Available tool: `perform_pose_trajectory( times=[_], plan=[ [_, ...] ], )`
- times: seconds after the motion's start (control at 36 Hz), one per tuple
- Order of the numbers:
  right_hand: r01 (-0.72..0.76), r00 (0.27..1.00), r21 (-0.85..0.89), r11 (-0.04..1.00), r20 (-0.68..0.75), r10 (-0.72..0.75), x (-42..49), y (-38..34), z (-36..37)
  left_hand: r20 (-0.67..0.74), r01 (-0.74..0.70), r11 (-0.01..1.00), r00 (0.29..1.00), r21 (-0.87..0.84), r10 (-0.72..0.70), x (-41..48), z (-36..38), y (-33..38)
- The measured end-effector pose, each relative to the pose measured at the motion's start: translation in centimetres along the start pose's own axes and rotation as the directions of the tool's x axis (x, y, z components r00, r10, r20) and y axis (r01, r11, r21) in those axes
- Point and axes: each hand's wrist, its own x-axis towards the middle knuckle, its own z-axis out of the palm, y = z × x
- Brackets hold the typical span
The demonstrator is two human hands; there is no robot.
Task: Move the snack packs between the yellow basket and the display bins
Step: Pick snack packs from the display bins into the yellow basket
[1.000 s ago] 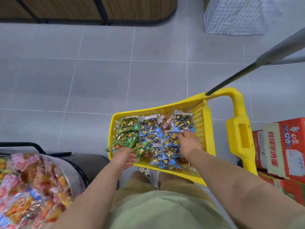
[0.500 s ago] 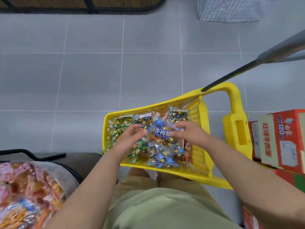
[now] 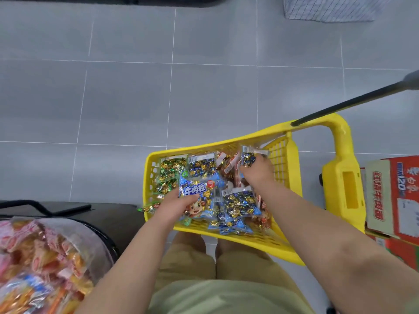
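Yellow mesh basket (image 3: 226, 145) stood on the floor, heaped with clear packs of foil-wrapped sweets, green packs (image 3: 172, 166) at its left, blue packs (image 3: 240, 203) mid-basket, large blue cartoon pack (image 3: 197, 196) held in the left hand (image 3: 174, 207), small blue pack (image 3: 248, 155) pinched in the right hand (image 3: 256, 175).

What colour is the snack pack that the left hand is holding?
The snack pack is mostly blue with white lettering and a cartoon animal; head view.

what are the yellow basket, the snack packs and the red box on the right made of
Yellow basket: moulded plastic, semi-gloss, judging by its perforated grid walls. Blue snack pack in the left hand and the small pack in the right hand: thin glossy film, apparently plastic, with glare and crinkles. Red box: printed cardboard, matte, with folded flaps.
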Motion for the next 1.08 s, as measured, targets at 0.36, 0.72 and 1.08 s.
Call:
perform_pose_trajectory(
  times=[0.36,0.72,1.08],
  plan=[
    [0.189,0.98,-0.133,0.973,-0.045,-0.196,-0.7,0.0,0.2,-0.191,0.05,0.996,0.979,-0.08,-0.064,0.7,-2.0,-1.8],
    [0.263,0.95,0.741,0.618,-0.088,-0.299,-6.5,3.0,-8.2,-0.085,-0.118,0.992,0.99,-0.044,0.114,0.3,-0.4,3.9],
    [0.583,0.685,0.395,0.71,0.23,-0.691,-7.9,-3.8,-7.4,0.312,-0.348,0.91,0.911,0.226,0.271,-4.4,0.9,6.1]
  ],
)
